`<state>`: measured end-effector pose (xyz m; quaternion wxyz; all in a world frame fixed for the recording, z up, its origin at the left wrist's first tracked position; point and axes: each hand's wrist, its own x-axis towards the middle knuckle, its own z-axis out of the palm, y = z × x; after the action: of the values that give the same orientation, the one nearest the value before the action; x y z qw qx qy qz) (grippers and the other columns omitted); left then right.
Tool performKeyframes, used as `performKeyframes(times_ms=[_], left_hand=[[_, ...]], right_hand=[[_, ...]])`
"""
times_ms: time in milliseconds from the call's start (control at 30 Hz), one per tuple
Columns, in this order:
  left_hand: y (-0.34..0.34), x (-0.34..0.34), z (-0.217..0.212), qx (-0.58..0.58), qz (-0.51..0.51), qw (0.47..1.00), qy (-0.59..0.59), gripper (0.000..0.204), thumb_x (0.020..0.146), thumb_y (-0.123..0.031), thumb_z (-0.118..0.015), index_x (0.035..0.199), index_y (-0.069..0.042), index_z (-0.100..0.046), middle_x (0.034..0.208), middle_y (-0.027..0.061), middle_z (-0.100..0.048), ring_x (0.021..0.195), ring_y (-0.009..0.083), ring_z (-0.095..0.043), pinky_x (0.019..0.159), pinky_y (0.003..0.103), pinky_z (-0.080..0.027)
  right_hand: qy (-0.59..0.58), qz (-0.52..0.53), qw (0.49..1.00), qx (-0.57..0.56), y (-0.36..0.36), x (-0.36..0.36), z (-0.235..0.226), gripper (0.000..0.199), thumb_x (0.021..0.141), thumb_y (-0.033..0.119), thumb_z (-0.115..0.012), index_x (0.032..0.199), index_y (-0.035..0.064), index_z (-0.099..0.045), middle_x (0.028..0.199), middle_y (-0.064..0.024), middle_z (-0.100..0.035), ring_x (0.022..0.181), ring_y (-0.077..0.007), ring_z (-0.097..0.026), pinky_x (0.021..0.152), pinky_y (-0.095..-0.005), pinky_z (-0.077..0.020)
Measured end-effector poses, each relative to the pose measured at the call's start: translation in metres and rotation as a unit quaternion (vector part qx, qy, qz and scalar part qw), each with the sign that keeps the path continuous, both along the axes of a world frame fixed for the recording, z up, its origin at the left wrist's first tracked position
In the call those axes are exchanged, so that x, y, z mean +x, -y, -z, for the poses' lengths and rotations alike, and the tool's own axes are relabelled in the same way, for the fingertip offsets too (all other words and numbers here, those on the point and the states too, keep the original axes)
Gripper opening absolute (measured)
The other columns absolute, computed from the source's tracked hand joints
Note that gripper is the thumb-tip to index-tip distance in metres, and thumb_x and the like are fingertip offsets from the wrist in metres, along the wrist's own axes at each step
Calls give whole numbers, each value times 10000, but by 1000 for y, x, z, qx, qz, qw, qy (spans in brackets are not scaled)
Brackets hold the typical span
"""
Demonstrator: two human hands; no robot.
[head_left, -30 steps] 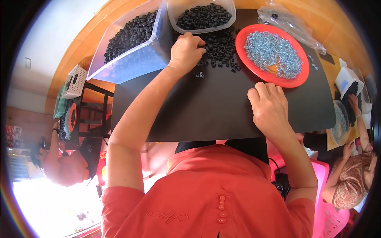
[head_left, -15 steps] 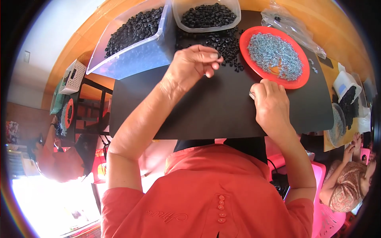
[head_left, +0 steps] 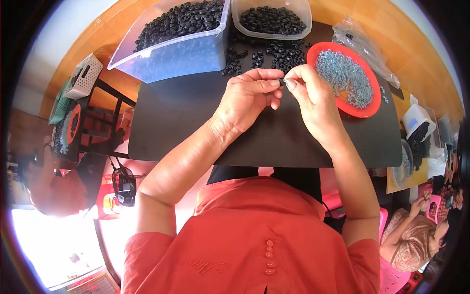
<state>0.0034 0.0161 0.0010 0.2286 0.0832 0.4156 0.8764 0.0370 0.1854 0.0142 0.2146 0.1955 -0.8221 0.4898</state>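
Note:
Between thumb and index finger, my left hand pinches a small black ring-like part. My right hand meets it there, closed in a pinch on a small shiny metal piece that is mostly hidden by the fingers. Both hands are raised over the black tabletop. Just beyond them several loose black parts lie scattered. To the right of my right hand rests a red plate heaped with small silvery metal pieces.
A large translucent bin of black parts stands far left, beside a smaller clear tub. Behind the plate lies a clear plastic bag. Other people sit at tables on the left and right.
My right hand has moved up and left from beside the plate to meet my left hand. The left hand, still pinching the black part, has shifted slightly. The whole view has also shifted a little.

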Motion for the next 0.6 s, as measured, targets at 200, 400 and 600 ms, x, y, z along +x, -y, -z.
performKeyframes(times_ms=[200,400,600], left_hand=[[1,2,2,8,-26,1000,0,156,927,9,-573,1073,49,-614,930,113,-623,817,206,-619,694,331,-500],[0,3,3,-7,-54,998,7,129,920,9,-597,1043,40,-619,938,99,-629,830,199,-621,698,327,-507],[-1,3,2,-31,-69,997,-4,128,921,13,-591,1041,49,-616,965,121,-648,832,201,-635,694,310,-520]], right_hand=[[65,-7,998,-26,6,-8,-1,32,953,50,-576,965,24,-561,864,6,-586,776,-74,-538,676,-238,-472],[0,9,999,-32,18,-11,-2,97,880,-53,-616,955,-9,-573,859,-86,-638,767,-156,-620,692,-282,-502],[52,-27,993,-100,14,-11,5,120,880,-53,-620,991,-10,-609,903,-63,-650,804,-127,-628,695,-263,-512]])
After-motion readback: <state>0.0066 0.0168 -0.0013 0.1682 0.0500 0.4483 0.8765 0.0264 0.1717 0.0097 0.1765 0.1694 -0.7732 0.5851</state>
